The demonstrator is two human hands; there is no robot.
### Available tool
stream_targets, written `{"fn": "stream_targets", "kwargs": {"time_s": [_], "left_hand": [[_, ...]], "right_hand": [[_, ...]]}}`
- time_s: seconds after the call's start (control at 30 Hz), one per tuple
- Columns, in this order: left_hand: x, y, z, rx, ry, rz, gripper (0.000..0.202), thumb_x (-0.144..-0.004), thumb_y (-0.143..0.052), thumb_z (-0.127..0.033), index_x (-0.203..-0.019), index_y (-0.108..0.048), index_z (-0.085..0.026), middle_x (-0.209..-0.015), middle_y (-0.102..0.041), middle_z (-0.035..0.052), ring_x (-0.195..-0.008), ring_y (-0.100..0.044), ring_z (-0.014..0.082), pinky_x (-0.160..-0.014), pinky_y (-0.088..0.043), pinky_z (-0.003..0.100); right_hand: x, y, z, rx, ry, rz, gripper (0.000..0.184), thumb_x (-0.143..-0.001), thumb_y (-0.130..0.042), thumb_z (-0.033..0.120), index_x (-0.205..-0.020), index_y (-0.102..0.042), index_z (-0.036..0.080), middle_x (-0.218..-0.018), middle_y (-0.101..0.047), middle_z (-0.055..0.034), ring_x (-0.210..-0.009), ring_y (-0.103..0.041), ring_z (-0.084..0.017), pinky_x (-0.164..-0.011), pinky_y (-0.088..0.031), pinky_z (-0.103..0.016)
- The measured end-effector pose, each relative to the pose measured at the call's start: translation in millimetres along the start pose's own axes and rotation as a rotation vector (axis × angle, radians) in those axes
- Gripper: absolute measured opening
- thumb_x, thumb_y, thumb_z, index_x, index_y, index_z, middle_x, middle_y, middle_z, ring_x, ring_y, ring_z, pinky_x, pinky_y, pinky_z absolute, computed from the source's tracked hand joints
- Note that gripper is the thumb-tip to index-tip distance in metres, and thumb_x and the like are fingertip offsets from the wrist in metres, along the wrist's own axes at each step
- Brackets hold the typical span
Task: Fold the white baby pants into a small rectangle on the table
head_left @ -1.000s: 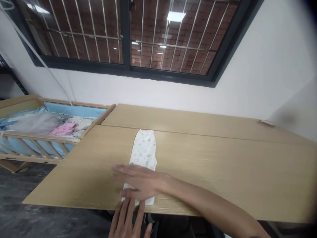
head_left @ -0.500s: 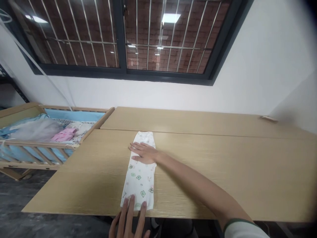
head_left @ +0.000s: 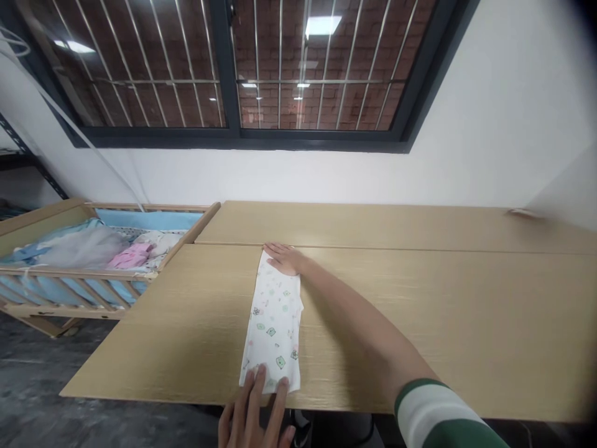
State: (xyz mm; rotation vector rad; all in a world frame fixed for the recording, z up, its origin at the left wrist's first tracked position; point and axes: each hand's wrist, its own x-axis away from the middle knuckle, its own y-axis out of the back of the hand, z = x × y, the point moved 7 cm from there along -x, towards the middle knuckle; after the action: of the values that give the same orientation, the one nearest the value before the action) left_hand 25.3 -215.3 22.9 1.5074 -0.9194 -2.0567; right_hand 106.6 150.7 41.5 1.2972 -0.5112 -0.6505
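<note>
A long, narrow folded white garment (head_left: 275,323) with small green and pink prints lies flat on the wooden table (head_left: 420,311), running away from me. My right hand (head_left: 283,257) rests flat on its far end, fingers stretched out, arm reaching across the table. My left hand (head_left: 255,417) presses the near end at the table's front edge with its fingers extended and apart. Neither hand holds anything.
A wooden baby crib (head_left: 93,261) with blue lining, pink clothes (head_left: 133,255) and pale fabric stands against the table's left side. A white wall and a barred window (head_left: 242,68) lie behind the table. A small flat object (head_left: 525,213) sits at the far right.
My right hand slid along the garment from its near end to its far end, smoothing it. My left hand stayed pressed on the near end. The view shifted slightly.
</note>
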Motion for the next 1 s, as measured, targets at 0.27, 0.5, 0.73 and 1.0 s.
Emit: {"fn": "stream_targets", "kwargs": {"time_s": [0.27, 0.5, 0.73, 1.0], "left_hand": [[-26.5, -4.6, -9.0, 0.180, -0.021, 0.050, 0.045, -0.096, -0.057, -0.047, -0.140, -0.057, -0.034, -0.135, -0.064, 0.0083, -0.115, -0.061, 0.0289, -0.085, -0.045, 0.041], [-36.7, 8.9, 10.4, 0.353, -0.096, 0.034, 0.035, -0.101, -0.047, -0.033, -0.129, -0.064, -0.020, -0.129, -0.068, 0.0070, -0.112, -0.062, 0.0231, -0.090, -0.046, 0.037], [-33.5, 18.2, 15.9, 0.375, -0.283, -0.039, 0.037, -0.104, -0.045, -0.041, -0.124, -0.066, -0.018, -0.126, -0.069, 0.0073, -0.109, -0.062, 0.0212, -0.087, -0.048, 0.032], [-29.3, 34.9, 11.3, 0.524, -0.418, -0.006, 0.039, -0.108, -0.032, -0.029, -0.128, -0.064, -0.019, -0.108, -0.072, 0.0061, -0.090, -0.064, 0.0153, -0.087, -0.052, 0.023]], "right_hand": [[12.5, 26.9, 1.7, 0.253, -0.014, -0.202, 0.058, -0.101, -0.037, 0.029, -0.156, -0.034, 0.010, -0.164, -0.028, -0.0160, -0.153, -0.023, -0.030, -0.124, -0.014, -0.049], [97.0, 47.2, 79.7, 0.069, -0.036, -0.291, 0.029, -0.097, -0.047, 0.018, -0.119, -0.065, 0.011, -0.120, -0.067, -0.0187, -0.112, -0.061, -0.029, -0.100, -0.044, -0.046], [236.6, 28.2, 175.1, -0.187, 0.185, -0.086, 0.038, -0.098, -0.056, 0.046, -0.122, -0.065, 0.017, -0.114, -0.070, -0.0110, -0.106, -0.064, -0.024, -0.098, -0.049, -0.038], [298.6, -6.4, 198.3, -0.016, 0.176, -0.286, 0.036, -0.095, -0.048, 0.010, -0.129, -0.058, 0.017, -0.125, -0.067, -0.0124, -0.119, -0.059, -0.025, -0.108, -0.045, -0.043]]}}
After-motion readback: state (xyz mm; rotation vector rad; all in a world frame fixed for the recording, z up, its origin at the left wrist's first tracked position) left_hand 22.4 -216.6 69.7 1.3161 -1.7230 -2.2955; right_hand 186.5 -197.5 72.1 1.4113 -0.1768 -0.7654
